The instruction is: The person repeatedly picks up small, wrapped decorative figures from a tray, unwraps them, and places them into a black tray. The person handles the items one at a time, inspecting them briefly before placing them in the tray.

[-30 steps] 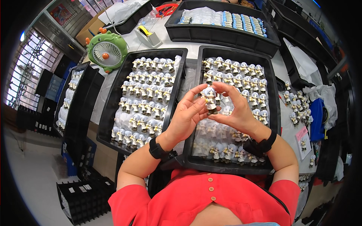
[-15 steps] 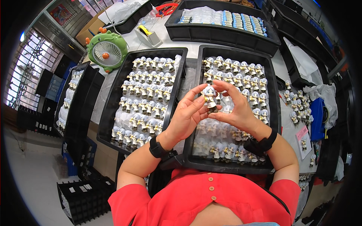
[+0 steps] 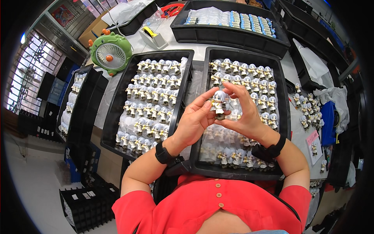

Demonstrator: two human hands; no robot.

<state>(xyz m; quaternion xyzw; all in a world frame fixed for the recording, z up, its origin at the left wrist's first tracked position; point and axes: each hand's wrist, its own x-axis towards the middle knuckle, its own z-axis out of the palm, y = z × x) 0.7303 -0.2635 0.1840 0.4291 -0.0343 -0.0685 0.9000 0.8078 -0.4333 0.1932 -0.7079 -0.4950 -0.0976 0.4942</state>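
A small figurine (image 3: 219, 103) with pale hair, a white outfit and a dark base is held upright between my two hands, over the right-hand black tray (image 3: 285, 117). My left hand (image 3: 195, 119) grips it at its left side with thumb and fingers. My right hand (image 3: 246, 113) curves round its other side, fingertips at the top and thumb near the base. Rows of like figurines stand in the tray below, partly hidden by my hands and some under clear plastic sheet.
Left of it, a second black tray (image 3: 104, 134) holds more rows of figurines. Beyond stand a green fan (image 3: 124, 48), a tape dispenser (image 3: 159, 42) and another black tray (image 3: 233, 39). Loose figurines (image 3: 307, 106) and a blue box (image 3: 328, 121) lie at right.
The figurine has turned slightly and dropped a little between my hands. Both hands keep nearly the same place, with the fingers shifted a bit.
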